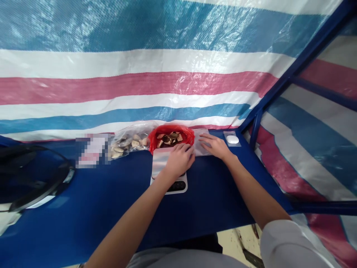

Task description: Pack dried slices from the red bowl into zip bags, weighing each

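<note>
My left hand [181, 159] is above the right side of a kitchen scale [160, 160], its fingers curled down together near the left edge of a clear plastic bag [201, 150]. Whatever the fingertips grip is hidden. On the right part of that bag rests my right hand [214, 146], fingers stretched out and slightly apart. Directly behind the scale, a red plastic bag [152, 139] lies open with brown-and-cream dried pieces [170, 138] inside, perhaps sliced mushrooms. The scale's dark control panel [178, 185] shows partly under my left wrist.
A clear bag of similar pieces [129, 143] lies left of the red bag, beside a blurred-out packet [93, 150]. A white oval object [232, 139] sits on a small clear bag at right. A black round-rimmed object [36, 178] stands on the blue table [111, 208]. Striped sheeting [139, 85] rises behind.
</note>
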The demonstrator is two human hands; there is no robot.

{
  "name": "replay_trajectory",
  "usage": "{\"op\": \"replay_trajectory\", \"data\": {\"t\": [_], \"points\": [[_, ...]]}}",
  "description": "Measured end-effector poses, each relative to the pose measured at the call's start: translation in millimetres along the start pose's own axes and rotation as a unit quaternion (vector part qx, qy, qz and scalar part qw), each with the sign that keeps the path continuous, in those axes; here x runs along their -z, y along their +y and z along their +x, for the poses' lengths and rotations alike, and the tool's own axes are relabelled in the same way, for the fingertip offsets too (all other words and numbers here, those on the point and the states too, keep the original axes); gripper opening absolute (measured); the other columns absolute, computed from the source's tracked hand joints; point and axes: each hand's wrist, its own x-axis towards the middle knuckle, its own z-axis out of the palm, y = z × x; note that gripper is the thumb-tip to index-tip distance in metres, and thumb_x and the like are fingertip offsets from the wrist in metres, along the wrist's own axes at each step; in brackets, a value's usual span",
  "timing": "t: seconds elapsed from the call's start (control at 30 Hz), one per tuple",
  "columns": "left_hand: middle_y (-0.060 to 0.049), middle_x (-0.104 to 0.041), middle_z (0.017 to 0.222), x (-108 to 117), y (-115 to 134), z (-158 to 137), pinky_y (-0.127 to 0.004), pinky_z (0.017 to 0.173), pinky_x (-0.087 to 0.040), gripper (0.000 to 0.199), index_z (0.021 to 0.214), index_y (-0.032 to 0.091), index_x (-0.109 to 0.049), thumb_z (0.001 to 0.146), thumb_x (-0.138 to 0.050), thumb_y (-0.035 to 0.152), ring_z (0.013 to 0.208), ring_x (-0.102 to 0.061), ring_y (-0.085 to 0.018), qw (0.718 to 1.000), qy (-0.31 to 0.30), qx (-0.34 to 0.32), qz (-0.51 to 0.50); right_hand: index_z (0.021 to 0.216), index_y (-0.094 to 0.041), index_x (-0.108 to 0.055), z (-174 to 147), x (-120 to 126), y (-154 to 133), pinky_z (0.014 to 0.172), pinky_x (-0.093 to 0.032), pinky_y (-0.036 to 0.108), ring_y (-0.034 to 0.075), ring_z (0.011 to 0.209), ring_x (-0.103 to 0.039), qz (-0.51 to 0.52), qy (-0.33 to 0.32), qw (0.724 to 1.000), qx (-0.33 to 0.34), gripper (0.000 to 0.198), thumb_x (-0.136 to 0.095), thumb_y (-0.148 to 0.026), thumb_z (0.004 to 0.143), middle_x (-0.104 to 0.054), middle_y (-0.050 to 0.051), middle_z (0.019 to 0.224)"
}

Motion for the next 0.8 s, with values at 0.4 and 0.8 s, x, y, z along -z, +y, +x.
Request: {"op": "replay_trajectory", "data": {"t": [0.4,0.8], "points": [[-0.013,-0.073,0.119,54.8,-97.0,-109.2,-0.044,0.103,-0.051,0.037,0.119,0.016,-0.070,0.098,-0.048,0.037,0.112,-0.067,-0.029,0.980,0.114,0.159,0.024,0.129,-0.025,-0.067,-51.2,-26.4,-83.2,0.116,-0.043,0.049,0.030,0.144,-0.045,-0.059,0.023,0.998,-0.023,0.035,-0.054,-0.036,0.099,-0.051,0.007,0.153],[-0.016,-0.048,0.154,44.0,-108.6,-142.1,-0.061,0.119,-0.028,0.052,0.142,0.017,-0.058,0.099,-0.044,0.043,0.145,-0.041,-0.037,0.974,-0.050,0.179,0.126,0.139,-0.026,-0.060,-56.6,-42.7,-88.6,0.120,-0.035,0.052,0.030,0.146,-0.042,-0.082,-0.019,0.995,-0.045,0.042,-0.043,-0.041,0.103,-0.047,0.006,0.156]]}}
